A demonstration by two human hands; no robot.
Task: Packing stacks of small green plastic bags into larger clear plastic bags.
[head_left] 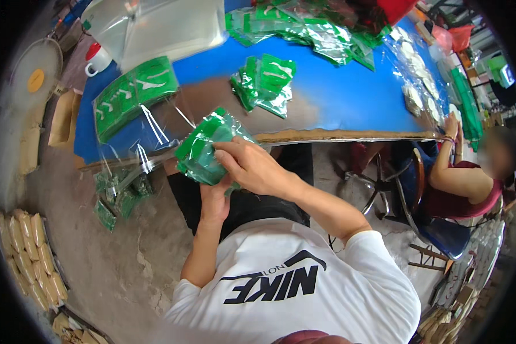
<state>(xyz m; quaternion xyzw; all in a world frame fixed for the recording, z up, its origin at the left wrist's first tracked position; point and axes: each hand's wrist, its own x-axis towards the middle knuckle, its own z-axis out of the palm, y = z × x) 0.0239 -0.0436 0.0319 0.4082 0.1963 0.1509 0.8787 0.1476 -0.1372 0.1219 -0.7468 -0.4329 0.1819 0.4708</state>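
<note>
Both my hands hold a bundle of green packets in clear plastic just in front of the blue table's near edge. My right hand grips the bundle from the right side, fingers curled over its top. My left hand supports it from below and is mostly hidden behind the bundle. A small stack of the same green packets lies on the table beyond my hands. A larger flat green pack in clear film rests at the table's left end.
More green packets pile at the table's far side, and several lie on the floor at left. Another person sits at right on a chair. A fan stands far left. Tan bundles line the floor.
</note>
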